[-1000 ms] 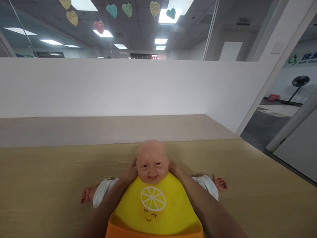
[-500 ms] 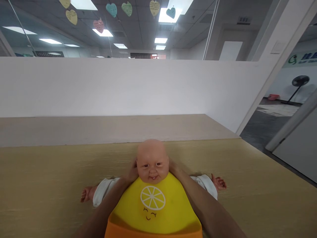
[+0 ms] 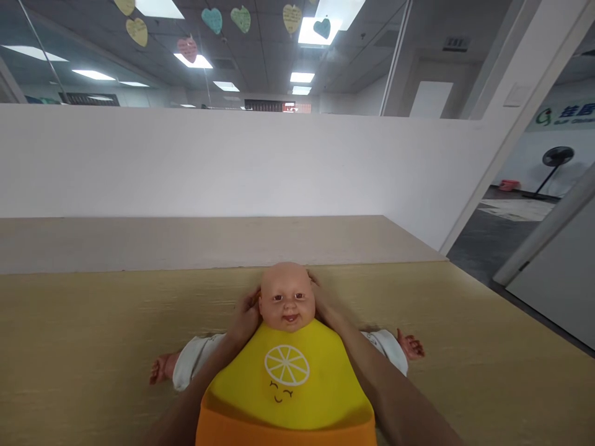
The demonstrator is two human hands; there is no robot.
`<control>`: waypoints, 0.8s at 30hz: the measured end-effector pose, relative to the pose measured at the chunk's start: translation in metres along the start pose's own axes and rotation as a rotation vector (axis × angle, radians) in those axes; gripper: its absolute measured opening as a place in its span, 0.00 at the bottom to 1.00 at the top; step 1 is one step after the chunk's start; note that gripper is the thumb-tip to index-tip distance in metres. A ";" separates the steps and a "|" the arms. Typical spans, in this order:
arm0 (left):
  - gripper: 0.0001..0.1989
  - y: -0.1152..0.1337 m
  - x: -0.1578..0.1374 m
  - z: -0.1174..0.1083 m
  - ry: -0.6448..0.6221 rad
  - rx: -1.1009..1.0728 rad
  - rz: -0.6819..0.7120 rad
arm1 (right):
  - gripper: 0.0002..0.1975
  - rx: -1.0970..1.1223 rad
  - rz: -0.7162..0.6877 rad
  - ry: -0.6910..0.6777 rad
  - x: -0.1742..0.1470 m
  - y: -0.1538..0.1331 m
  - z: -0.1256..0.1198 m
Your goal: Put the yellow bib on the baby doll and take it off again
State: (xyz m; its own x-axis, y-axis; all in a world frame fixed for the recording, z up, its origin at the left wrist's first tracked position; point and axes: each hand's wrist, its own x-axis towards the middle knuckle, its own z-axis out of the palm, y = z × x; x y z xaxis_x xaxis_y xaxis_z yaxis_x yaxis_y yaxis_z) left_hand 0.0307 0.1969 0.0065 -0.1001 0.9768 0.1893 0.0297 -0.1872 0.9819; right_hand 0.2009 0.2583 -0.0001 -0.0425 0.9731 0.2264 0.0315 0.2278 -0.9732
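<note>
A bald baby doll [image 3: 287,288] lies on its back on the table, its white-sleeved arms stretched out to both sides. Over its chest lies a yellow silicone bib [image 3: 286,396] with a lemon-slice print, a smiling face and an orange pocket. My left hand [image 3: 248,314] is at the left side of the doll's head, its bent fingers reaching behind the ear. On the other side my right hand [image 3: 323,303] curls in behind the head and neck. Both sets of fingertips, the bib's neck ends and whatever is between the fingers are hidden behind the head.
The pale wooden table [image 3: 93,328] meets a greyish ledge [image 3: 186,241] at the back. Behind it stands a white half wall [image 3: 232,161] with glass above and paper hearts. At the right is a doorway with a black fan [image 3: 558,156] beyond.
The doll's head has shifted slightly up and tipped back, showing more of the bib's top. Both hands have moved up along the sides of the head.
</note>
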 end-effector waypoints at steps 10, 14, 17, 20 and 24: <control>0.21 0.013 -0.005 -0.003 0.081 0.126 0.023 | 0.14 0.031 -0.011 0.134 0.005 0.012 -0.006; 0.21 0.015 -0.006 -0.003 0.048 0.191 -0.042 | 0.13 -0.145 -0.035 0.129 0.003 0.011 -0.008; 0.21 0.015 -0.007 -0.002 0.037 0.186 -0.068 | 0.13 -0.209 -0.007 0.116 0.004 0.013 -0.009; 0.22 0.015 -0.008 -0.001 0.045 0.177 -0.091 | 0.13 -0.249 0.011 0.109 0.006 0.017 -0.010; 0.21 0.015 -0.007 -0.003 0.039 0.198 -0.089 | 0.12 -0.314 -0.006 0.115 0.005 0.016 -0.011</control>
State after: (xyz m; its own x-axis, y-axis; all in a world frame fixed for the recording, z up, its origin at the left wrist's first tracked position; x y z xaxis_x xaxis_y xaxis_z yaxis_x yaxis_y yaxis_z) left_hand 0.0287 0.1866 0.0196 -0.1492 0.9831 0.1064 0.2132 -0.0731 0.9743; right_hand 0.2120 0.2674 -0.0140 0.0692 0.9651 0.2526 0.3386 0.2155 -0.9159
